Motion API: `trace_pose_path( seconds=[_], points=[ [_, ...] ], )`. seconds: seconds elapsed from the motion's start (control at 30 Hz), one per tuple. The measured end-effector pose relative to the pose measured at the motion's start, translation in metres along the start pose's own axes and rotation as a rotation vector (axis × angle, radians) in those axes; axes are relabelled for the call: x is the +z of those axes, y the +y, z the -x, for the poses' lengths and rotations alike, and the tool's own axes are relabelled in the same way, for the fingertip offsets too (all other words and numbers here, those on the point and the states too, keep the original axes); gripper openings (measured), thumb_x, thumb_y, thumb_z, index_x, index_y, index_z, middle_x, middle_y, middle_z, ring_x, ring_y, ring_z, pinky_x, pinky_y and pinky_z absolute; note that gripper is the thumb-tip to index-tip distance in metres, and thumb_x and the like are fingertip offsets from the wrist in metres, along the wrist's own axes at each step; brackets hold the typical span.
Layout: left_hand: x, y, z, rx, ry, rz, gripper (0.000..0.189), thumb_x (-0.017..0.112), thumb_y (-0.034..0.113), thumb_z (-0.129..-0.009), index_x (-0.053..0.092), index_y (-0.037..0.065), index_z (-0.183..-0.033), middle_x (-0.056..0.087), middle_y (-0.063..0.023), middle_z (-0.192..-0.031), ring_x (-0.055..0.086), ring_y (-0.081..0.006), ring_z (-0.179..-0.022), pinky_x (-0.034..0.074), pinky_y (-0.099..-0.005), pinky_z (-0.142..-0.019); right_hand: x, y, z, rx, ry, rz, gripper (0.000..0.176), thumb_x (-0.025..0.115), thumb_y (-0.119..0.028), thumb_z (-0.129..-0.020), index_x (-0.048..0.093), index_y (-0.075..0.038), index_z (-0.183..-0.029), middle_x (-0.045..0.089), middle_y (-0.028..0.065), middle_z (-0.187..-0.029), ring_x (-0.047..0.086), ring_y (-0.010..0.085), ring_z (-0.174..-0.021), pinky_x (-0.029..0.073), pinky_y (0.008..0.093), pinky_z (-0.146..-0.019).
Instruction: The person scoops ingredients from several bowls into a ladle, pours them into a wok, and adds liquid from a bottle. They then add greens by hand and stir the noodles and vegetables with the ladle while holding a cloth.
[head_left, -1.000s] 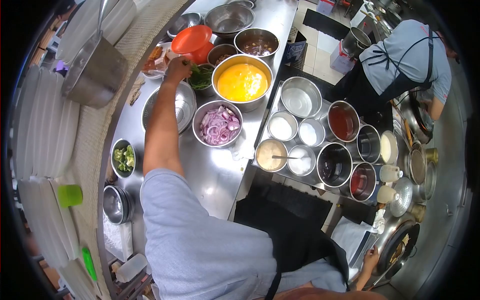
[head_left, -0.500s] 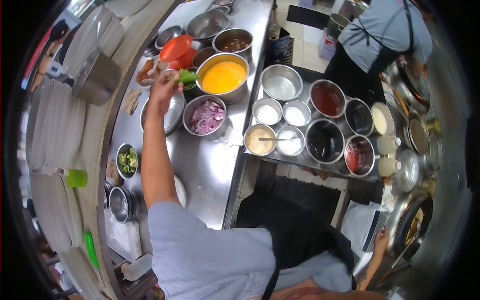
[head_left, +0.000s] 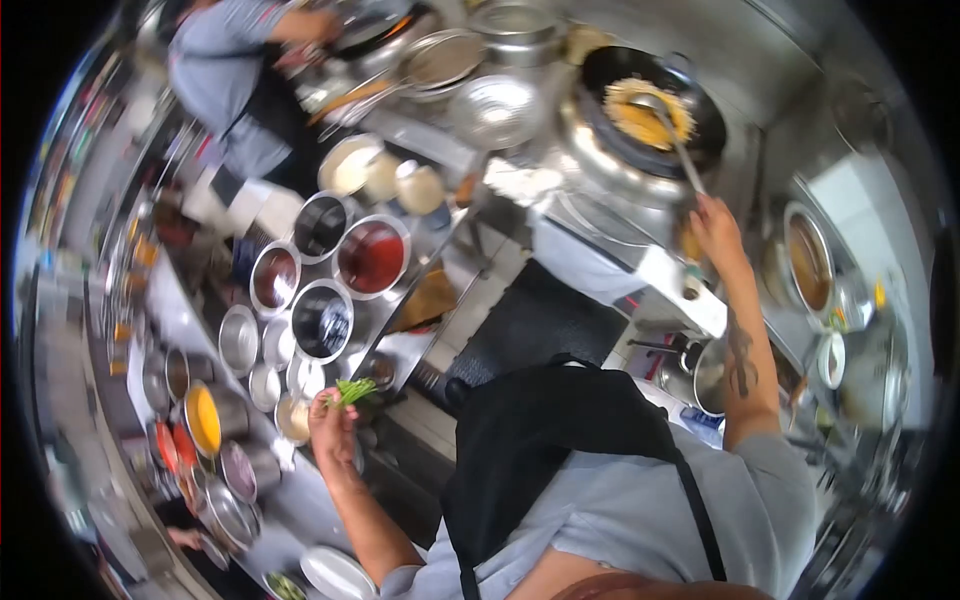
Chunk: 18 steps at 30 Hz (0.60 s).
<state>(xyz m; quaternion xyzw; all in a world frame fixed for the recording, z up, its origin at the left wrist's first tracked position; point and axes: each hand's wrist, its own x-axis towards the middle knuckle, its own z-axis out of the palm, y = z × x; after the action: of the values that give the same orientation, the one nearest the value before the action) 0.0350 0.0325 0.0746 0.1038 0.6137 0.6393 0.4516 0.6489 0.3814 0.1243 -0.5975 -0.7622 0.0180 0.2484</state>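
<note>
My left hand (head_left: 332,428) is closed around a small bunch of cut greens (head_left: 355,390), beside the steel pots of seasonings. The greens stick out past its fingertips. My right hand (head_left: 716,232) grips the handle of a long metal ladle (head_left: 683,155). The ladle's bowl rests in a black wok (head_left: 708,125) on the stove, among pale yellow food (head_left: 625,115) whose kind I cannot make out. The wok sits at the upper right, beyond the right hand.
Several pots stand together, among them one of red sauce (head_left: 372,256) and one of dark liquid (head_left: 322,320). A pot of yellow liquid (head_left: 203,420) is on the left counter. A co-worker (head_left: 225,85) stands at the far left. A black mat (head_left: 535,325) covers the floor.
The view has swung right toward the stove. My left hand has carried the greens away from the counter with the onion pot. My right hand now reaches forward over the wok's edge with the ladle.
</note>
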Motion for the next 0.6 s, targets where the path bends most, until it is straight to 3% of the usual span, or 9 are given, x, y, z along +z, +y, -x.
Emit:
trace_pose_path(
  seconds=[0.07,0.13,0.2,0.27,0.33,0.37,0.43,0.53,0.6],
  points=[
    [0.077,0.001,-0.013,-0.059,-0.009,-0.099,0.015,0.063,0.01,-0.089,0.057,0.006,-0.103,0.062,-0.0056,-0.091,0.058,-0.0104,-0.063,0.052,-0.0181,-0.054,-0.017,0.023,-0.016,0.012,0.098,0.093,0.039,0.063,-0.012,-0.079,0.058,-0.002,-0.117,0.059,0.0192,-0.099,0.06,0.036,-0.093,0.049,0.042,-0.081],
    [0.151,0.007,-0.03,-0.043,-0.125,-0.077,0.016,0.064,0.007,-0.088,0.059,0.004,-0.102,0.062,-0.0068,-0.091,0.059,-0.013,-0.065,0.052,-0.0211,-0.054,-0.017,0.048,-0.029,0.095,0.045,0.136,0.043,0.064,-0.016,-0.08,0.056,-0.002,-0.12,0.058,0.0217,-0.105,0.059,0.0381,-0.098,0.048,0.0437,-0.085],
    [0.221,0.011,-0.062,0.02,-0.368,-0.054,0.015,0.063,0.006,-0.088,0.059,0.003,-0.103,0.06,-0.0061,-0.092,0.059,-0.0134,-0.068,0.052,-0.0223,-0.057,0.006,0.064,-0.046,0.167,-0.036,0.054,0.042,0.065,-0.019,-0.079,0.056,0.0,-0.116,0.057,0.0229,-0.109,0.058,0.0391,-0.101,0.048,0.0437,-0.087],
    [0.315,0.035,-0.066,0.099,-0.475,-0.059,0.014,0.062,0.006,-0.089,0.059,0.002,-0.102,0.06,-0.0068,-0.091,0.057,-0.0152,-0.069,0.049,-0.0251,-0.059,0.024,0.064,-0.055,0.241,-0.185,0.038,0.037,0.066,-0.02,-0.079,0.057,0.001,-0.108,0.059,0.0239,-0.107,0.058,0.0395,-0.102,0.048,0.0447,-0.087],
    [0.397,0.051,-0.087,0.192,-0.701,-0.067,0.014,0.061,0.005,-0.09,0.059,0.001,-0.102,0.061,-0.0085,-0.088,0.058,-0.0153,-0.069,0.048,-0.0259,-0.059,0.06,0.082,-0.068,0.498,-0.264,-0.011,0.031,0.065,-0.019,-0.078,0.057,0.0,-0.101,0.061,0.0253,-0.102,0.059,0.04,-0.1,0.047,0.0464,-0.086],
    [0.438,0.064,-0.09,0.169,-0.678,-0.135,0.013,0.061,0.005,-0.089,0.059,0.002,-0.102,0.061,-0.0085,-0.086,0.058,-0.0155,-0.069,0.048,-0.0265,-0.059,0.063,0.091,-0.071,0.454,-0.21,-0.065,0.03,0.064,-0.018,-0.079,0.057,0.0,-0.101,0.062,0.0243,-0.096,0.061,0.0387,-0.092,0.048,0.0454,-0.081],
    [0.517,0.088,-0.095,0.236,-0.837,-0.072,0.014,0.062,0.004,-0.089,0.06,0.002,-0.102,0.061,-0.0073,-0.087,0.059,-0.0159,-0.07,0.05,-0.0275,-0.062,0.066,0.103,-0.071,0.36,-0.104,-0.159,0.027,0.062,-0.015,-0.079,0.057,0.0,-0.101,0.064,0.0222,-0.085,0.064,0.036,-0.077,0.05,0.0435,-0.072],
    [0.622,0.11,-0.099,0.347,-1.011,-0.034,0.024,0.06,-0.001,-0.086,0.058,0.001,-0.11,0.062,-0.0103,-0.1,0.061,-0.0171,-0.078,0.053,-0.0305,-0.069,0.033,0.092,-0.075,0.593,-0.174,-0.523,0.024,0.06,-0.01,-0.078,0.056,0.001,-0.099,0.06,0.0165,-0.07,0.06,0.0262,-0.054,0.048,0.0384,-0.056],
    [0.686,0.105,-0.117,0.397,-1.061,-0.085,0.027,0.059,-0.003,-0.085,0.058,0.001,-0.112,0.062,-0.0104,-0.1,0.062,-0.0171,-0.08,0.053,-0.0303,-0.07,0.026,0.094,-0.075,0.593,-0.02,-0.619,0.023,0.059,-0.008,-0.079,0.056,0.001,-0.1,0.057,0.0124,-0.064,0.055,0.0196,-0.048,0.045,0.0346,-0.049]
  ],
)
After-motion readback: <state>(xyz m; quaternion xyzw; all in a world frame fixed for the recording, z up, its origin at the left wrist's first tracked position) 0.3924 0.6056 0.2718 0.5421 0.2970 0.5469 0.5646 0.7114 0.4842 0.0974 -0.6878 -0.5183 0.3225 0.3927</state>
